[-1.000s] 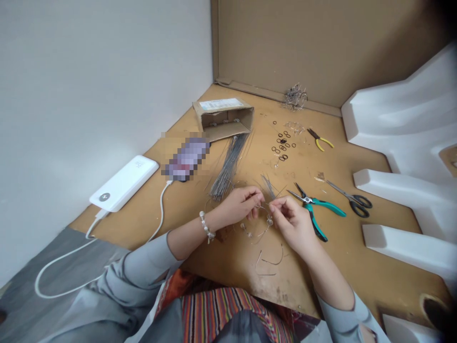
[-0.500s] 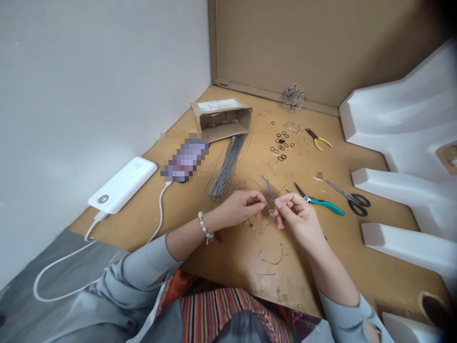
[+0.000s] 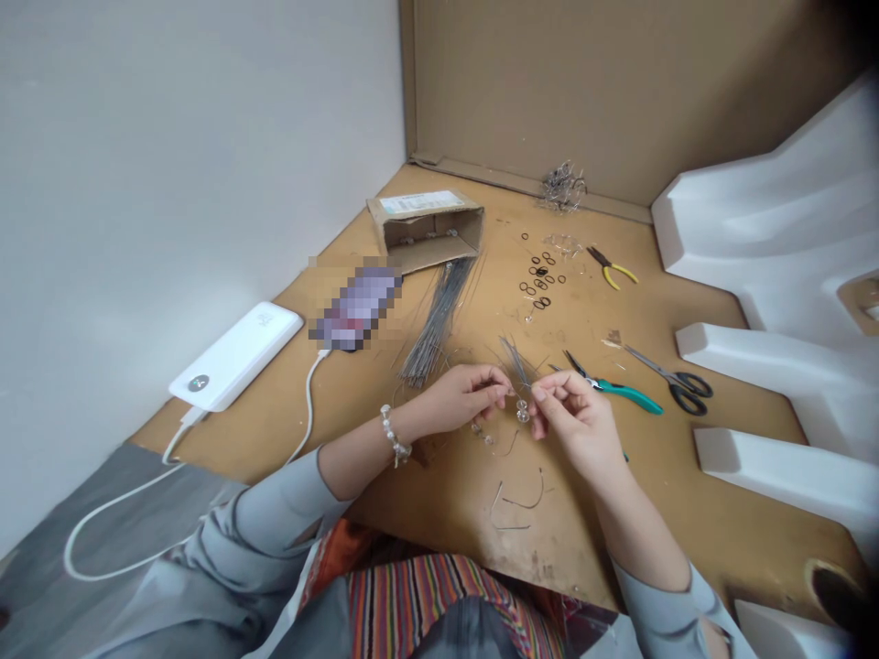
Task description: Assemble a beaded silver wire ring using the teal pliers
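Note:
My left hand (image 3: 473, 399), with a beaded bracelet (image 3: 394, 437) at its wrist, is pinched on a thin beaded wire. Facing it, my right hand (image 3: 571, 416) pinches the same wire from the other side, its fingertips close to my left ones. Clear round beads (image 3: 523, 412) hang between the two hands. Below my left fingers more clear beads (image 3: 488, 439) show near the table; how they join the wire is too fine to make out. Just behind my hands lies a small bunch of grey wires (image 3: 514, 360). Bent wire pieces (image 3: 512, 527) lie nearer to me.
Green-handled pliers (image 3: 628, 395) lie partly behind my right hand, with scissors (image 3: 687, 392) beyond. Farther back are yellow-handled pliers (image 3: 611, 267), black rings (image 3: 541, 282) and a wire tangle (image 3: 564, 188). Leftward sit a wire bundle (image 3: 436, 329), cardboard box (image 3: 432, 209), phone (image 3: 357, 307) and power bank (image 3: 237, 355).
My right hand has shifted slightly right and now hides part of the green-handled pliers. The beads between my hands have turned and hang closer to my right fingers. My left hand stays pinched.

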Demonstrator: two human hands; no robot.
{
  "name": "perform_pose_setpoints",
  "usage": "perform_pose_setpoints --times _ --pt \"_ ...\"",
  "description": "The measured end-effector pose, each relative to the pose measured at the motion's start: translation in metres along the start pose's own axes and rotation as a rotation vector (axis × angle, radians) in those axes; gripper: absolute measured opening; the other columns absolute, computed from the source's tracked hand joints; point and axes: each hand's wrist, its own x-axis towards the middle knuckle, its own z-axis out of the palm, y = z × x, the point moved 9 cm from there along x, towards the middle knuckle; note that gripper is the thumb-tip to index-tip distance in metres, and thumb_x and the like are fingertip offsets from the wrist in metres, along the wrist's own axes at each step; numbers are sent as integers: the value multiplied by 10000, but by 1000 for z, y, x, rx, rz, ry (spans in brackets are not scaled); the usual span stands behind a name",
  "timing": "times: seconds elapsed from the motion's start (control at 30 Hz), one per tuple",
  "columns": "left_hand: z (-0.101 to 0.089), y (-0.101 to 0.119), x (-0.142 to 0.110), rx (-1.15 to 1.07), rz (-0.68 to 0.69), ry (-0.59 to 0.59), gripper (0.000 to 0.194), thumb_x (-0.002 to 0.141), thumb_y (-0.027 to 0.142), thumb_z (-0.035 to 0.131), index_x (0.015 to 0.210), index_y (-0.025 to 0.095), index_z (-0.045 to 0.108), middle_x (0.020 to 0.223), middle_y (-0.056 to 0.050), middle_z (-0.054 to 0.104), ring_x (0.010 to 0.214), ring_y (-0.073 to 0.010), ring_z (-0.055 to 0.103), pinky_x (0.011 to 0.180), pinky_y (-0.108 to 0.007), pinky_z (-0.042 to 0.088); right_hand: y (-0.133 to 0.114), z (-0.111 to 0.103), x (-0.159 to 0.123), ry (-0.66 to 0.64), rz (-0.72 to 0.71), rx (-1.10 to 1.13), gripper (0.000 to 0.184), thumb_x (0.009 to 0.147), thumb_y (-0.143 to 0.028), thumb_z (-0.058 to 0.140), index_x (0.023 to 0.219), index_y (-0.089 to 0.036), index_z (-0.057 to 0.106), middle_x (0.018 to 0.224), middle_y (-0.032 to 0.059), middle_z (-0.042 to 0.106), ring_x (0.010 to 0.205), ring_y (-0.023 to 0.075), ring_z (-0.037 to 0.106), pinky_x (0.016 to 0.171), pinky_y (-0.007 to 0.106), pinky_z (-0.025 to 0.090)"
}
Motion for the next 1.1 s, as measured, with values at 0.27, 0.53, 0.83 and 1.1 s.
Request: perform_pose_setpoints --times 0.27,0.53,0.83,1.1 --pt "-10 17 -4 341 109 149 122 847 230 487 819 151 575 718 9 578 658 -99 512 619 -215 431 -4 6 -3 -36 -146 -520 184 884 -335 525 876 -190 638 583 -24 579 458 95 526 477 223 417" --pt "-11 16 -5 396 106 202 110 843 190 471 841 156 576 797 -16 632 738 -124 565 700 -245 450 -24 18 -13 51 -377 -679 170 896 -255 486 889 -184 640 690 27 666 570 122 596 560 231 456" --pt "-5 31 -9 576 177 145 152 864 185 462 799 164 598 688 9 629 650 -106 545 665 -228 407 -6 8 -5 21 -106 -457 209 877 -353 510 791 -188 606 555 -27 538 449 92 466 453 217 375" --pt "2 28 -8 533 195 1 103 854 148 483 829 166 581 675 23 629 619 -90 561 659 -207 415 4 5 -3 -124 -12 -388 239 880 -406 517 813 -195 610 530 -51 476 432 81 416 426 215 334"
